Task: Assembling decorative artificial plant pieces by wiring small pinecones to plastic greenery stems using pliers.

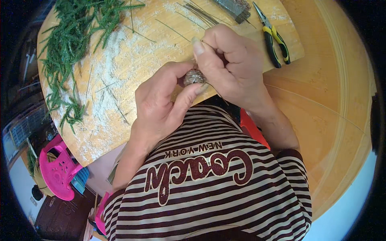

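Note:
A small brown, scaly pinecone [194,77] sits between the thumb and fingers of my left hand [159,98], just above the near edge of the wooden board. Right beside it, my right hand [237,66] is closed, its thumb pressed against the bent forefinger. What those fingers pinch is hidden; a thin dark strand shows below that hand. Several thin green wires [201,14] lie beyond my hands, some in a bunch and others scattered singly. Long-nose pliers [274,42] with black and yellow handles rest to the right of my right hand.
The wooden board [152,48] is dusted with white flakes. Green artificial fir sprigs [68,44] cover its left side. A clear packet [233,10] lies at the far edge. The wooden table [321,92] extends to the right. A pink plastic chair [58,172] stands at lower left.

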The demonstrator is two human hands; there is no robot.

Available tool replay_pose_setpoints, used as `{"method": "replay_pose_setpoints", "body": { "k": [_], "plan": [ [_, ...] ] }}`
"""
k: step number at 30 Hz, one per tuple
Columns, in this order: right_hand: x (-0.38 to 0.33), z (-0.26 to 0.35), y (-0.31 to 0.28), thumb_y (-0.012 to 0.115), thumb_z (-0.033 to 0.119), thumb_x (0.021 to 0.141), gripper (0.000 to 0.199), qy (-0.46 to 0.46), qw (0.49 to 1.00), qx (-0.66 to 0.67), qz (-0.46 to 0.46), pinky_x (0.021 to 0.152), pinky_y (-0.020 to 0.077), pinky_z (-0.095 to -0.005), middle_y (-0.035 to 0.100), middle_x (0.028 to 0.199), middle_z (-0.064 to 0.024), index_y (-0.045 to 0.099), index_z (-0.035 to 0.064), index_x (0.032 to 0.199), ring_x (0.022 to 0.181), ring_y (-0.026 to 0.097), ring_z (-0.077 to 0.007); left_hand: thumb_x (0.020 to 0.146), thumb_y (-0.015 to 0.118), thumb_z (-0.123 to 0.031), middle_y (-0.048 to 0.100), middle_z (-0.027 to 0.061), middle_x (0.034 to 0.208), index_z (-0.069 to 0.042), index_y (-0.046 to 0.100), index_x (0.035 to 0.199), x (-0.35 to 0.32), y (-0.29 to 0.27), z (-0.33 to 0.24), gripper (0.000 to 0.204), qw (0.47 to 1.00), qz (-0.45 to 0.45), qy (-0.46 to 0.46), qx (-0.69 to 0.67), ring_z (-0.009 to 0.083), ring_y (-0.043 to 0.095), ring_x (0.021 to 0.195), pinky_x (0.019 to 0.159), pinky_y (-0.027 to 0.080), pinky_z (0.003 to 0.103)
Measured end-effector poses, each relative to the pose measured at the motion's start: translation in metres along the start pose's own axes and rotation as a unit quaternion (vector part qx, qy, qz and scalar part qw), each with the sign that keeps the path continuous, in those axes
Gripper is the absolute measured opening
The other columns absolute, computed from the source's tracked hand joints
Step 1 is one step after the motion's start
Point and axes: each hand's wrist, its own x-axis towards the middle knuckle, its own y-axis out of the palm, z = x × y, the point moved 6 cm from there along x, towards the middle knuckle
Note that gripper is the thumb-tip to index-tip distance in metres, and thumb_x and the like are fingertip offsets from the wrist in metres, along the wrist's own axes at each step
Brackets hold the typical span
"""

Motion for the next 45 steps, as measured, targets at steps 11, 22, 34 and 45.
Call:
{"method": "replay_pose_setpoints", "body": {
  "k": [11, 22, 34, 45],
  "plan": [
    [-0.004, 0.002, 0.001, 0.057, 0.0, 0.087, 0.021, 0.027, 0.999, 0.021, -0.02, 0.045, 0.0246, -0.022, 0.035, 0.058, 0.0046, 0.044, 0.0043, 0.07, 0.052, 0.029, -0.0033, 0.074, 0.073, -0.007, 0.061, 0.0132, 0.078, 0.003, 0.06, 0.094, 0.001, -0.003, -0.017, 0.026, 0.977, -0.023, 0.167, 0.133, 0.0248, 0.061, 0.064, 0.053, 0.048, 0.03],
    [-0.005, 0.003, 0.002, 0.056, -0.001, 0.088, 0.02, 0.06, 0.997, 0.047, -0.012, 0.048, 0.0271, -0.0207, 0.037, 0.063, 0.005, 0.046, 0.0039, 0.071, 0.056, 0.031, -0.0035, 0.076, 0.066, 0.001, 0.061, 0.0139, 0.077, 0.004, 0.059, 0.092, -0.001, -0.005, -0.012, 0.018, 0.982, -0.046, 0.16, 0.086, 0.0225, 0.059, 0.06, 0.051, 0.046, 0.029],
    [-0.003, 0.022, 0.006, 0.055, -0.004, 0.086, 0.014, 0.044, 0.991, 0.116, -0.055, 0.039, 0.0372, -0.0274, 0.047, 0.056, -0.0054, 0.047, 0.001, 0.076, 0.043, 0.05, -0.0139, 0.092, 0.05, -0.011, 0.062, 0.013, 0.085, 0.004, 0.055, 0.103, -0.012, 0.009, 0.017, 0.018, 0.836, -0.069, -0.138, -0.527, 0.0146, 0.057, 0.065, 0.061, 0.048, 0.026],
    [-0.001, 0.054, 0.007, 0.052, -0.003, 0.088, 0.007, -0.19, 0.975, -0.114, 0.025, 0.048, 0.0321, -0.0236, 0.049, 0.066, -0.0012, 0.051, -0.0001, 0.081, 0.054, 0.042, -0.0083, 0.091, 0.05, -0.01, 0.06, 0.0088, 0.076, 0.003, 0.057, 0.099, -0.017, 0.009, 0.014, 0.017, 0.789, -0.008, -0.218, -0.575, 0.0093, 0.047, 0.056, 0.052, 0.037, 0.021]
  ]
}}
